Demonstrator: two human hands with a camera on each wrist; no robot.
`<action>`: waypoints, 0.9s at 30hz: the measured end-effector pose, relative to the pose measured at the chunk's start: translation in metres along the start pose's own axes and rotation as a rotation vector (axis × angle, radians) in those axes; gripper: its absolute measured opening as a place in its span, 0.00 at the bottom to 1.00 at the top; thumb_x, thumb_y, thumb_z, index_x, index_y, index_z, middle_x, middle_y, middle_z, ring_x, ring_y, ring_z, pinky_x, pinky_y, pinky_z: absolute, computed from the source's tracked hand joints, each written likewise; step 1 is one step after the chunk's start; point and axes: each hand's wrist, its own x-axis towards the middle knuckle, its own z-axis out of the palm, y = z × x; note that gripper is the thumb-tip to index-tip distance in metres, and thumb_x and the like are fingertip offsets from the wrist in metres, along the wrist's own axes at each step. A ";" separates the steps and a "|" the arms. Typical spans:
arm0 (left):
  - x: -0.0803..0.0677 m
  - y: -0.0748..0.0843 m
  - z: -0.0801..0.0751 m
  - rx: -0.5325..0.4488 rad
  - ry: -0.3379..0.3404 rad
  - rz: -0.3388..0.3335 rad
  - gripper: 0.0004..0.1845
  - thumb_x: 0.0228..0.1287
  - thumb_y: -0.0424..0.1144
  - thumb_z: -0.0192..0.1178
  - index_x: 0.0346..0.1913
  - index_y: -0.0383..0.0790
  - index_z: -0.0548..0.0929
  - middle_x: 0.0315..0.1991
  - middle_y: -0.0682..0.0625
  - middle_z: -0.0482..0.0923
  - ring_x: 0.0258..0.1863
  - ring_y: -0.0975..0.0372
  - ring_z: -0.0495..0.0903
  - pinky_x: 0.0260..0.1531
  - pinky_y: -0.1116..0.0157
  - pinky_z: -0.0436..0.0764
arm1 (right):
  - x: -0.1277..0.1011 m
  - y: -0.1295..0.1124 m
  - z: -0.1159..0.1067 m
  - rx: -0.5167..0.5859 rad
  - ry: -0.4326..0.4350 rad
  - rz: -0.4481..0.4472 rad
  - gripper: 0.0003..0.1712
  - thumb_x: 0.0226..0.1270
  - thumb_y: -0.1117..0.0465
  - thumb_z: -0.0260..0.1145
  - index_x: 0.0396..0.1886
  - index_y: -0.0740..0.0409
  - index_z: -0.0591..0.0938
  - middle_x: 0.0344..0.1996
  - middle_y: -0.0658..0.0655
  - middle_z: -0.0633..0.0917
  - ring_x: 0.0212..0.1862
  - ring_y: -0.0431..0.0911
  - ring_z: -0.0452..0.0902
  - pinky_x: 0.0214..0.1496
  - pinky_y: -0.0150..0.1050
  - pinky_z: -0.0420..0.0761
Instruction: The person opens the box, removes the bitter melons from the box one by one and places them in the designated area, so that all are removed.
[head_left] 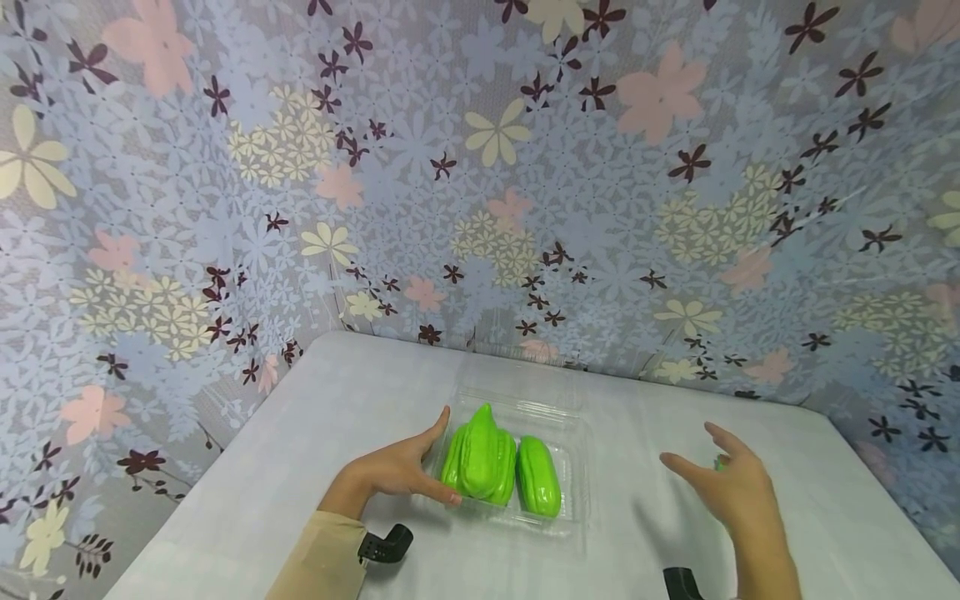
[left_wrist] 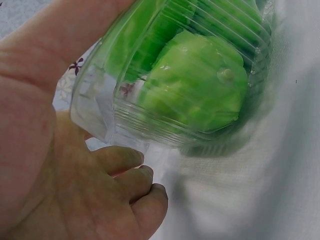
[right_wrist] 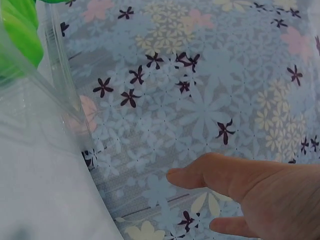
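Left hand (head_left: 401,467): you gripped the box (head_left: 572,467).
Right hand (head_left: 738,487): fingers were spread.
Box: seemingly steadied, left of those fingers.
Green things (head_left: 481,458): next move likely needed gentleness.

We see a broad passage over the white tabletop (head_left: 622,508) between the right hand (head_left: 738,487) and the transparent, rectangular plastic box (head_left: 573,467). The left hand (head_left: 401,467) blocks the box's left side. Inside, a cluster of glossy, bright green, ridged vegetables (head_left: 480,458) fills the left; we find slim room right of the lone glossy green vegetable (head_left: 538,477). Behind, the grey-blue floral wall covering (head_left: 562,183) bars our way.
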 end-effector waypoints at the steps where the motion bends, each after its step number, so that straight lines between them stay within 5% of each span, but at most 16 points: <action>1: 0.000 0.000 0.000 0.000 -0.001 -0.001 0.71 0.37 0.57 0.76 0.75 0.56 0.32 0.77 0.44 0.38 0.75 0.49 0.43 0.72 0.44 0.49 | 0.000 -0.001 0.001 -0.002 -0.005 -0.014 0.67 0.47 0.28 0.66 0.76 0.57 0.46 0.73 0.72 0.50 0.68 0.71 0.52 0.56 0.67 0.69; 27: 0.000 -0.001 0.000 -0.015 -0.001 -0.019 0.70 0.38 0.55 0.77 0.75 0.58 0.32 0.77 0.45 0.37 0.76 0.48 0.42 0.72 0.42 0.48 | -0.014 -0.022 0.024 0.029 -0.140 -0.173 0.66 0.41 0.32 0.73 0.75 0.56 0.53 0.71 0.70 0.58 0.67 0.67 0.61 0.51 0.57 0.79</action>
